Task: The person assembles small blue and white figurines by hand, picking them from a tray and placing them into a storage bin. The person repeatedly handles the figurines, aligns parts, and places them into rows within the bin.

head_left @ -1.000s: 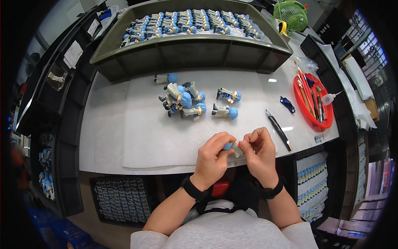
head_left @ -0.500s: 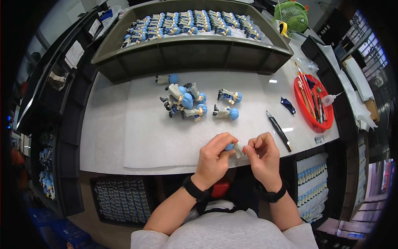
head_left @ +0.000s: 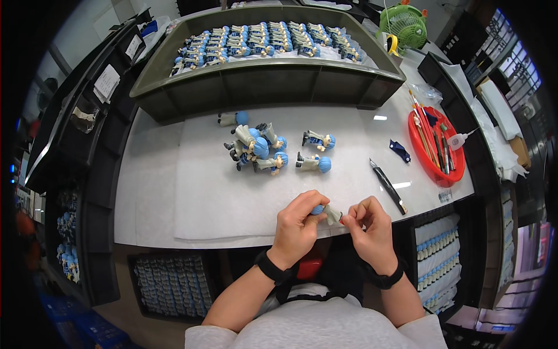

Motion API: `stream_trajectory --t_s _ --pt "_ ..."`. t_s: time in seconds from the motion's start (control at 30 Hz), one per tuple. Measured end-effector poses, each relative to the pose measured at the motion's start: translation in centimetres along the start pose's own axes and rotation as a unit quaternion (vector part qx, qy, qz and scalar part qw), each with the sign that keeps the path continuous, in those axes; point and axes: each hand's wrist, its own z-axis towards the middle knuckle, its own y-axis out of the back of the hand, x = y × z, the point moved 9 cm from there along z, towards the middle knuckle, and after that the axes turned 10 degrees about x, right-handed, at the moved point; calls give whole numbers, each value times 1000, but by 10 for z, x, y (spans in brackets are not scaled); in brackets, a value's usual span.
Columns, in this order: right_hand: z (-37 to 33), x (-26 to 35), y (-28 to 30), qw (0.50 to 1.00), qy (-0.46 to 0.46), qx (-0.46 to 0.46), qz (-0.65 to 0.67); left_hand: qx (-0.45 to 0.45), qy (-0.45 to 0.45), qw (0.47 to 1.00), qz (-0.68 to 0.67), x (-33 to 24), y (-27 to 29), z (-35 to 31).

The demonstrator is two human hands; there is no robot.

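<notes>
My left hand (head_left: pixel 299 224) is closed around the blue-haired head of a small figurine (head_left: pixel 333 216) in a pale coat, just over the table's near edge. The figurine lies tilted, its lower end toward my right hand (head_left: pixel 370 228). That hand's thumb and fingers are pinched together at the figurine's lower end, where a small red bit shows; what they hold is too small to name. Farther off, a pile of similar figurines (head_left: pixel 256 148) lies on white sheeting (head_left: pixel 221 200). Two more figurines (head_left: pixel 317 163) lie to its right, and a single one (head_left: pixel 233 118) behind it.
A large grey-green bin (head_left: pixel 250 84) full of figurines stands at the back. To the right lie a black craft knife (head_left: pixel 388 186), a dark blue piece (head_left: pixel 400 151) and a red basket (head_left: pixel 414 134) of brushes. Crates of figurines (head_left: pixel 173 285) sit below the table's edge.
More of the figurine's coat shows between my hands, its lower end now nearer my right fingertips. Both hands stay in nearly the same place; the whole view has shifted slightly.
</notes>
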Motion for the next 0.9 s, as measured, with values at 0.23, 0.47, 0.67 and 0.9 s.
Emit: stream_trajectory --t_s 0.23,0.47,0.67,0.9 --pt "13 -8 37 995 13 -89 40 -12 -8 1000 -4 -1 0 1" --pt "21 2 32 993 18 -93 -69 -10 -7 999 -32 1 -1 -1" --pt "3 11 -2 997 -10 60 50 -4 43 989 -141 14 -1 -1" --pt "-18 10 27 991 130 -9 -16 27 45 997 -61 3 -17 3"
